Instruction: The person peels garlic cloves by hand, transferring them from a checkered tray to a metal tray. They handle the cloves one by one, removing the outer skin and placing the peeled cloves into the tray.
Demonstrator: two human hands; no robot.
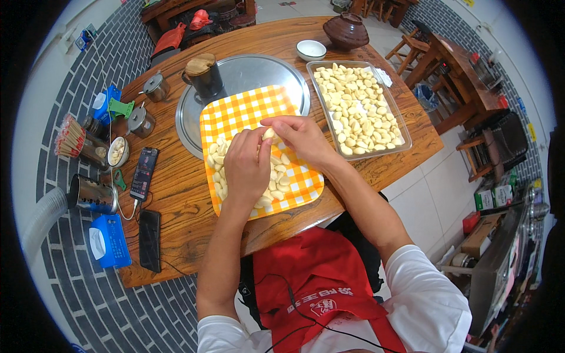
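Between the fingertips of my left hand [248, 165] and my right hand [300, 137] is a pale dough piece [268, 133], pinched from both sides. Both hands hover over a yellow-and-white checked tray [247, 106]. Many more pale, rounded dough pieces [278, 178] lie on that tray, some partly hidden under my left hand. To the right, a clear plastic tray [408, 137] holds many similar pieces [362, 106] on a white lining. Whether the pieces are filled cannot be told.
The checked tray overlaps a round metal tray [282, 70] bearing a dark mug with a wooden lid [205, 75]. A white bowl [311, 50] and a brown clay pot [346, 31] stand at the back. Phones [145, 172], a tissue box [110, 240] and metal canisters [141, 121] line the left side.
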